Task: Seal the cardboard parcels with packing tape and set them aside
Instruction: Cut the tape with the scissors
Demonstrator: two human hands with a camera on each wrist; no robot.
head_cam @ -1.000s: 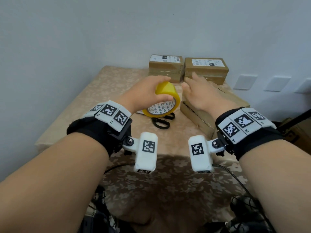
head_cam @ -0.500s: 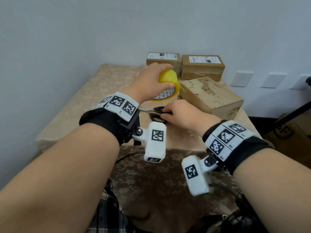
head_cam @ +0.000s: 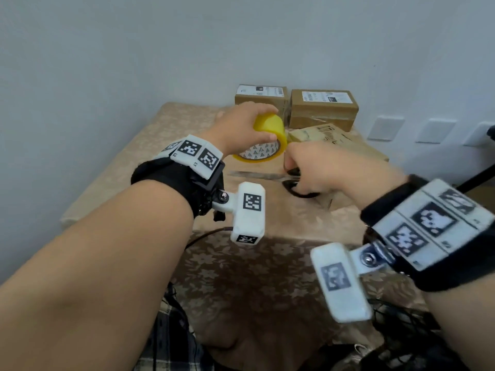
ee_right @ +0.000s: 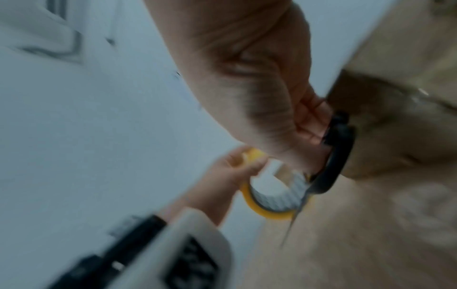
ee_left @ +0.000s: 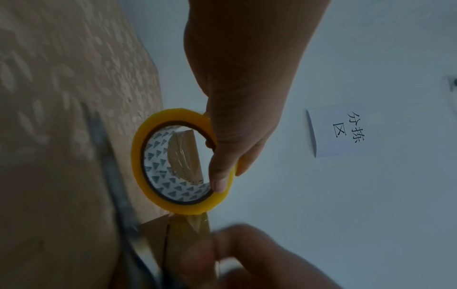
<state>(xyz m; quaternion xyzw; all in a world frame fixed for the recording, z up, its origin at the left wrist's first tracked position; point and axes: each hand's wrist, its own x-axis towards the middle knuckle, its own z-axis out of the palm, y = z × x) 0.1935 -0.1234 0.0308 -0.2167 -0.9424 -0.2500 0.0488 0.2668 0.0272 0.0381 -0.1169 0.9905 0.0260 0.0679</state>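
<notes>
My left hand (head_cam: pixel 263 123) grips a yellow roll of packing tape (head_cam: pixel 267 140) from above and holds it tilted over the table. A clear strip of tape (ee_left: pixel 195 221) runs from the roll to the near cardboard parcel (head_cam: pixel 334 140). My right hand (head_cam: pixel 297 170) holds the black handles of the scissors (head_cam: pixel 301 190), whose blades (head_cam: pixel 257 174) point left under the roll. In the right wrist view, fingers curl through the scissors handle (ee_right: pixel 338 156). Two taped parcels with white labels (head_cam: pixel 261 99) (head_cam: pixel 324 108) stand side by side at the back against the wall.
The table (head_cam: pixel 160 145) wears a beige flowered cloth that hangs over its front edge. The wall is close behind and to the left. White wall plates (head_cam: pixel 385 128) sit at the right. A paper sign (ee_left: pixel 338 131) is stuck on the wall.
My right hand left the top of the near parcel, came down to the scissors and took hold of their handles. My left hand kept the roll and tilted it up.
</notes>
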